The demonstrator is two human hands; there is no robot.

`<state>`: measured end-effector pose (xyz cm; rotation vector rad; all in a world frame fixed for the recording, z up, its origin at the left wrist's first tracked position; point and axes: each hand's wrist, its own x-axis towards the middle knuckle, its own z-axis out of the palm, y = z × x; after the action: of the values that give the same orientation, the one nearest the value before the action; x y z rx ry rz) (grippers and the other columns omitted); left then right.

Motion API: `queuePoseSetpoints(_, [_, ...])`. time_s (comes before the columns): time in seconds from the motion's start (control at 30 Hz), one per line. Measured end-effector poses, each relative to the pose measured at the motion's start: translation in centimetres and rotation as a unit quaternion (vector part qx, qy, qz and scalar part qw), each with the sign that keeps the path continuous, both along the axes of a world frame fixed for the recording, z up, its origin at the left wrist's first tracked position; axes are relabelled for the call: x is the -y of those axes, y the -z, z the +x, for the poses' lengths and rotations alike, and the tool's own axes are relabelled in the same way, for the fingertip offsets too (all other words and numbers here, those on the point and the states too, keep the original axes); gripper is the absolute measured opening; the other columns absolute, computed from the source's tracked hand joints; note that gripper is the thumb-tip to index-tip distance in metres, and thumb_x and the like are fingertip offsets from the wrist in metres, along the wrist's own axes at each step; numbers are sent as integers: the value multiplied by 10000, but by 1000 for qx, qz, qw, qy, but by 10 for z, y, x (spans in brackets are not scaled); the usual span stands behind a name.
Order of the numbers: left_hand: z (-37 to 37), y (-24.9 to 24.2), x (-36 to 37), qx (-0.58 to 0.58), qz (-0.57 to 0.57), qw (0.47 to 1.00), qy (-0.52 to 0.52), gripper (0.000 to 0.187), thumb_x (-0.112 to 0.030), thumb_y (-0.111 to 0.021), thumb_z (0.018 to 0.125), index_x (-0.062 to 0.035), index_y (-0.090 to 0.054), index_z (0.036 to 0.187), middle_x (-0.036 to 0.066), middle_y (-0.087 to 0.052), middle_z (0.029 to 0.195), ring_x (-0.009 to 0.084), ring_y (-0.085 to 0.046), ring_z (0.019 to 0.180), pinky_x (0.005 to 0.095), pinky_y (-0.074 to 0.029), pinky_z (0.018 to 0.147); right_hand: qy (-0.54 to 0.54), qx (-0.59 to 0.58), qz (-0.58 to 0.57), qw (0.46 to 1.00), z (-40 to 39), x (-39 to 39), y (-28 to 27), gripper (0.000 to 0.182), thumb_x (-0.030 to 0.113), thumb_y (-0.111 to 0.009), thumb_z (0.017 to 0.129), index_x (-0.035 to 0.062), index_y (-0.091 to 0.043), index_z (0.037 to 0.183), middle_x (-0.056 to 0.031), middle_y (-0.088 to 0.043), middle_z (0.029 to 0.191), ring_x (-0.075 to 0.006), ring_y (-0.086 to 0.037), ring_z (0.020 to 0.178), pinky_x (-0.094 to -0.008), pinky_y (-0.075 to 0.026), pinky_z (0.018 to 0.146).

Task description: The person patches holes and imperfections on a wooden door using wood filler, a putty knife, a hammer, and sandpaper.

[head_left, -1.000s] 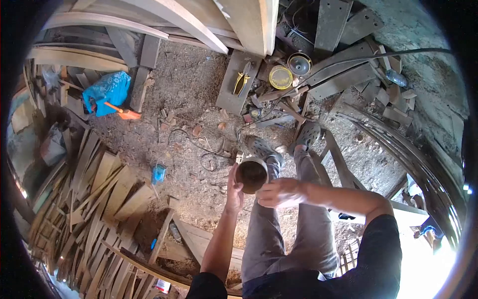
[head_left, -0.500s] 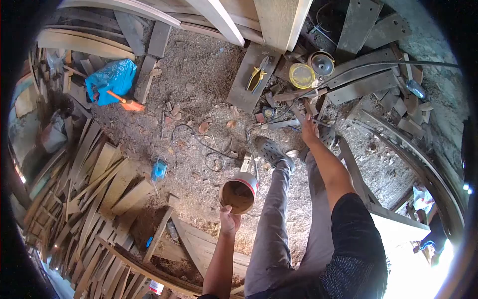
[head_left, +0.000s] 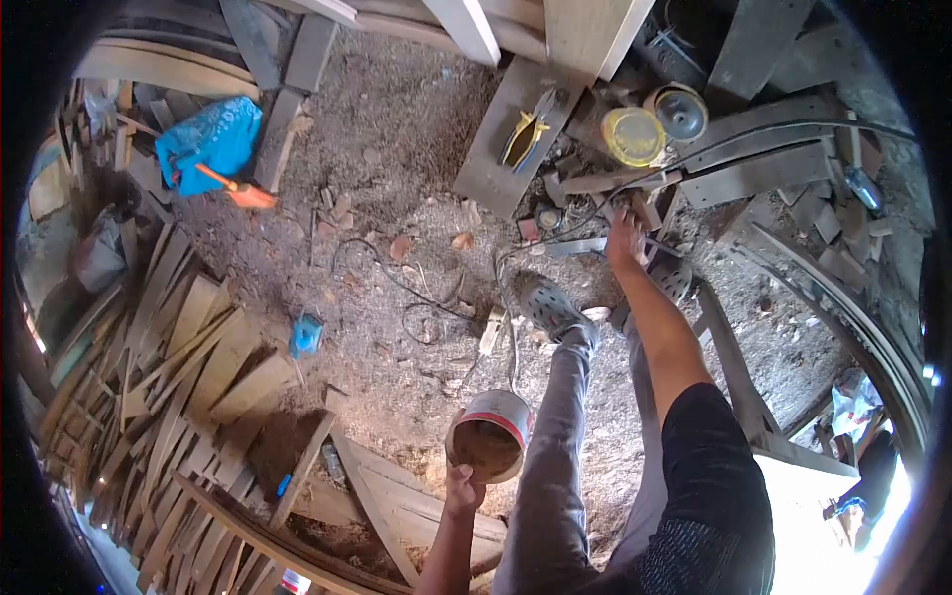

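My left hand (head_left: 463, 490) grips the near rim of a round can (head_left: 501, 415), thumb over the edge, and tilts its mouth up toward me. The can has a red and white band at the rim and a brown inside. My right hand (head_left: 625, 243) is stretched down beside my far shoe, fingers extended among small wood offcuts (head_left: 646, 212). A flat grey strip (head_left: 577, 246) lies just left of that hand. Above it sit a yellow round lid (head_left: 635, 137) and a grinder-like round metal piece (head_left: 680, 112).
Yellow-handled pliers (head_left: 526, 137) rest on a board (head_left: 493, 169). A black cable (head_left: 416, 295) winds over the dusty ground. Stacked wood scraps (head_left: 188, 397) fill the left side, near a blue bag (head_left: 213, 139). A white panel (head_left: 803, 474) stands at right.
My right hand has reached slightly farther out toward the wood offcuts. The can in my left hand has shifted down and a little right in view, and the whole view has shifted slightly.
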<state>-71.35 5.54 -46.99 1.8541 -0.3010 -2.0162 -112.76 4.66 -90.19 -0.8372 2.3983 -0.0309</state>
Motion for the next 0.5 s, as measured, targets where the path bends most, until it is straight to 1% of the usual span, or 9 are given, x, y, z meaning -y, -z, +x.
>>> queuePoseSetpoints(0.13, [11,13,-19,10,29,999,-28,827,-297,-657,788,-60,-397,1537,144,-524,1492,336,-527,1358,516,-428,1156,27,-81,-14,996,10,6,-9,444,61,-665,875,40,-523,1294,-250,-561,1306,-401,-579,1197,-501,-495,975])
queuePoseSetpoints(0.17, [-10,6,-11,17,28,999,-3,832,-297,-664,784,-60,-397,1536,146,-522,1494,335,-527,1358,516,-426,1157,41,6,34,999,6,13,-31,470,77,-649,903,40,-508,1350,-267,-539,1365,-412,-557,1249,-510,-494,995])
queuePoseSetpoints(0.2, [-24,-2,-7,21,27,999,22,837,-297,-671,779,-60,-398,1535,148,-520,1495,335,-527,1358,515,-425,1159,38,3,34,999,5,20,-54,470,77,-649,903,40,-508,1350,-267,-539,1365,-412,-557,1249,-510,-494,995])
queuePoseSetpoints(0.27, [-31,-15,-8,10,2,1000,15,850,-297,-685,776,-56,-394,1537,150,-519,1497,337,-525,1358,513,-423,1161,13,120,74,990,-1,30,-94,517,80,-639,925,12,-466,1408,-299,-472,1454,-430,-586,1234,-514,-538,933])
queuePoseSetpoints(0.3, [-36,-18,-6,2,-23,1000,8,863,-298,-699,772,-52,-391,1540,153,-517,1498,338,-524,1359,512,-421,1164,-108,65,-1,992,-9,29,-113,518,58,-594,936,-17,-451,1428,-334,-530,1393,-429,-690,1056,-505,-595,795])
queuePoseSetpoints(0.33, [-38,-21,-4,-9,-31,999,4,863,-298,-699,772,-52,-391,1540,153,-517,1498,338,-524,1359,512,-421,1164,-113,52,-8,992,-30,39,-126,518,58,-594,936,-17,-451,1428,-334,-530,1393,-429,-690,1056,-505,-595,795])
queuePoseSetpoints(0.4, [-31,-39,-5,-34,-22,999,3,860,-302,-711,791,-45,-384,1544,154,-514,1500,339,-522,1361,506,-424,1163,-191,324,182,908,-73,69,-203,374,65,-557,929,-59,-579,1281,-301,-682,1128,-382,-725,782,-484,-577,629])
queuePoseSetpoints(0.43, [-32,-42,-1,-79,-36,996,11,822,-327,-699,843,-40,-384,1546,150,-509,1505,333,-521,1363,495,-421,1167,-139,424,298,844,-96,88,-216,264,100,-530,931,-77,-675,1064,-233,-718,868,-300,-684,640,-453,-531,573])
queuePoseSetpoints(0.5, [-31,-58,2,-92,-46,995,14,784,-333,-690,862,-40,-406,1532,147,-515,1501,324,-522,1362,488,-432,1156,-77,449,261,851,-117,43,-182,308,159,-524,944,-82,-678,1058,-197,-723,828,-292,-693,640,-443,-541,602])
